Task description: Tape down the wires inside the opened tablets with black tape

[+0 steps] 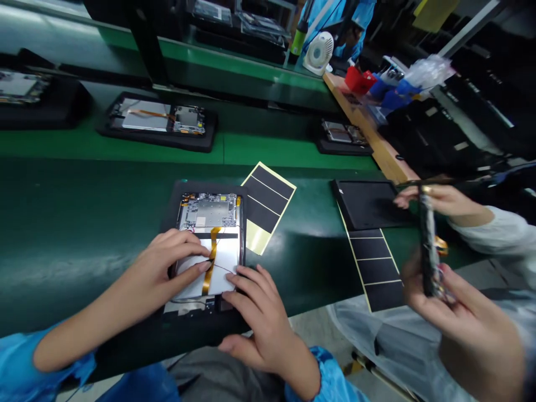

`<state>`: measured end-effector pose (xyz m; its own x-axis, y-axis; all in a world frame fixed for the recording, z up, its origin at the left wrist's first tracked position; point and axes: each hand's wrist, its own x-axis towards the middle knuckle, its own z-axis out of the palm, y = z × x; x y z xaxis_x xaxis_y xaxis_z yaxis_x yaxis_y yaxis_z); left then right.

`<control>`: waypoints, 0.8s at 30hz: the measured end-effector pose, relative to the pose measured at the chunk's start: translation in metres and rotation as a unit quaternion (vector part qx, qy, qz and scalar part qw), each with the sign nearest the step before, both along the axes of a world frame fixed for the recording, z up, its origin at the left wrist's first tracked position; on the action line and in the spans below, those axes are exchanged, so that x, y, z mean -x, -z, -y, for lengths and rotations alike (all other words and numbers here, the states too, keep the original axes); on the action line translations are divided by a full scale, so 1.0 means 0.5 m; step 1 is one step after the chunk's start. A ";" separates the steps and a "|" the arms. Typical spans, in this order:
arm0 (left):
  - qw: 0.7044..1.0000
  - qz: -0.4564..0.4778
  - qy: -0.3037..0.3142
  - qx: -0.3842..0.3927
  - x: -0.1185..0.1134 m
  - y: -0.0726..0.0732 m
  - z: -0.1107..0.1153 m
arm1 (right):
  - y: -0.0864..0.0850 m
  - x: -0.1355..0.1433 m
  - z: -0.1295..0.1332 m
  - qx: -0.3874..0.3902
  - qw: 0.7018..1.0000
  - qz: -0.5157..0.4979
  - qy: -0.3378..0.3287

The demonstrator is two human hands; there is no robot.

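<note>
An opened tablet point(228, 245) lies in front of me on a black foam pad point(170, 209). Its circuit board point(211, 212) is at the far end, with a silver battery point(226, 282) nearer to me. An orange ribbon cable point(206, 286) runs lengthwise over the battery. My left hand point(173, 259) reaches across the battery, thumb and forefinger pinched together at the ribbon; a tiny dark bit shows at the fingertips, too small to name. A thin dark wire crosses the battery beside them. Fingers apart, my right hand point(262, 315) rests on the tablet's right edge.
A sheet of black adhesive labels point(268, 198) lies beside the foam pad. Further opened tablets point(146, 114) sit on foam along the green ledge. At right, a co-worker's hands point(469, 312) hold a device on edge, near a black tray point(364, 204) and another label sheet point(372, 265).
</note>
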<state>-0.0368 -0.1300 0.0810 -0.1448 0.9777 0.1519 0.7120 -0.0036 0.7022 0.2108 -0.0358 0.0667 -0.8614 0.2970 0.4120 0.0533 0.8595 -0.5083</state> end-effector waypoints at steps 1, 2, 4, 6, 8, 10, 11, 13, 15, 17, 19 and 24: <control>1.000 0.018 -0.004 0.007 -0.005 -0.003 -0.001 | 0.001 0.002 0.001 0.000 1.000 0.000 0.000; 0.999 0.035 -0.008 0.012 -0.007 -0.005 -0.003 | 0.002 0.004 0.002 0.001 1.000 -0.001 0.000; 0.998 0.058 -0.016 0.020 -0.008 -0.007 -0.009 | 0.003 0.007 0.004 0.002 1.000 0.002 -0.001; 0.997 0.068 -0.020 0.040 -0.005 -0.007 -0.014 | 0.002 0.009 0.005 0.004 1.000 0.002 -0.004; 0.994 0.078 -0.025 0.071 -0.002 -0.009 -0.018 | 0.001 0.008 0.006 0.012 1.000 -0.016 0.001; 0.987 0.104 -0.030 0.115 0.000 -0.015 -0.019 | -0.001 0.001 0.008 0.039 0.998 -0.047 0.020; 0.982 0.125 -0.034 0.137 0.001 -0.020 -0.017 | -0.001 -0.004 0.009 0.060 0.996 -0.063 0.035; 0.967 0.180 -0.041 0.176 0.001 -0.032 -0.010 | 0.000 -0.019 0.011 0.113 0.987 -0.091 0.066; 0.952 0.224 -0.061 0.199 0.002 -0.042 0.002 | 0.003 -0.036 0.015 0.170 0.976 -0.102 0.093; 0.942 0.247 -0.089 0.210 0.002 -0.046 0.019 | 0.008 -0.053 0.019 0.215 0.965 -0.099 0.109; 0.937 0.253 -0.104 0.215 -0.002 -0.045 0.040 | 0.013 -0.065 0.024 0.243 0.959 -0.093 0.117; 0.964 0.189 -0.153 0.105 -0.069 -0.036 0.114 | 0.013 -0.073 0.052 0.289 0.939 -0.109 0.149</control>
<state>-0.0022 -0.1870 0.0991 -0.4370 0.8841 -0.1655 0.3511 0.3371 0.8736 0.2472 -0.0616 0.0602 -0.6182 0.7399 0.2652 0.0875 0.4001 -0.9123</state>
